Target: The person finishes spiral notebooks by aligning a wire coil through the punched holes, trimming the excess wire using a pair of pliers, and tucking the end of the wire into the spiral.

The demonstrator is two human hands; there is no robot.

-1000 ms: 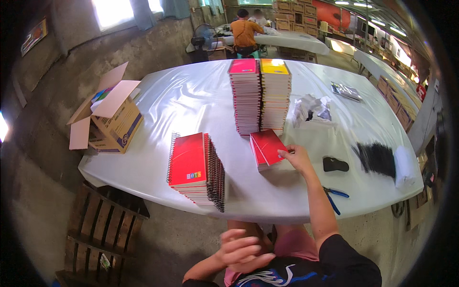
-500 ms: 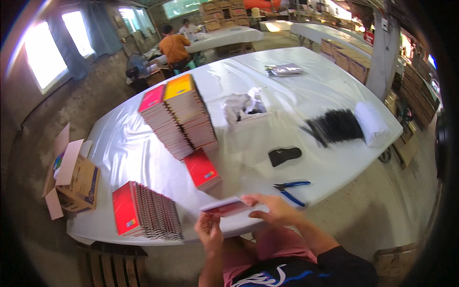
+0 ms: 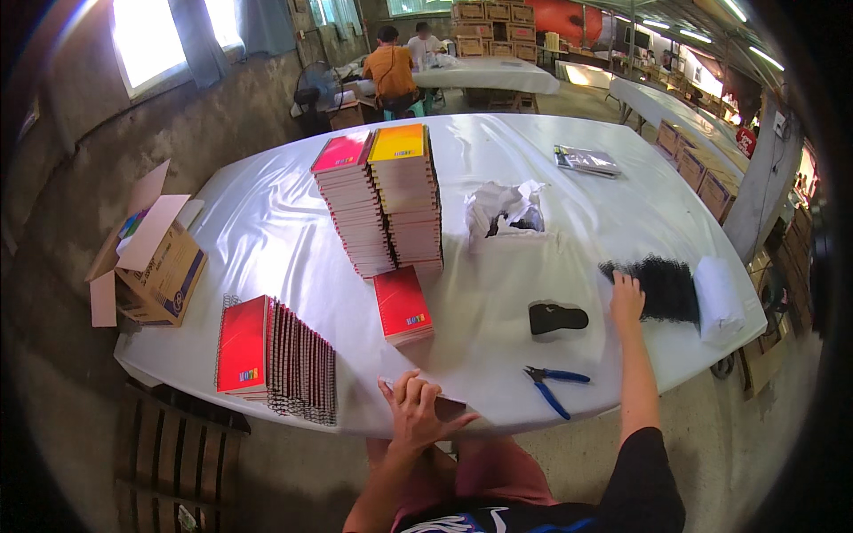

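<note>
My left hand (image 3: 419, 410) lies flat on a thin notebook (image 3: 447, 407) at the near edge of the white-covered table (image 3: 267, 240). My right hand (image 3: 626, 298) stretches out to the right, its fingers touching the left end of a black pile of binding spirals (image 3: 659, 286). A short stack of red notebooks (image 3: 402, 305) lies just beyond my left hand. Behind it stand two tall notebook stacks, one with a pink top (image 3: 348, 202) and one with a yellow top (image 3: 406, 194).
Blue-handled pliers (image 3: 553, 385) and a black flat object (image 3: 557, 318) lie between my hands. A row of spiral notebooks (image 3: 271, 357) lies at the near left, an open cardboard box (image 3: 151, 258) beyond it. Crumpled plastic (image 3: 505, 210) and a white bundle (image 3: 718, 298) lie on the table. Two seated people (image 3: 391, 71) work at a far table.
Both hands held a notebook near my body half a second ago. Now the notebook lies on the table edge under my left hand, and my right hand has reached right to the black spirals.
</note>
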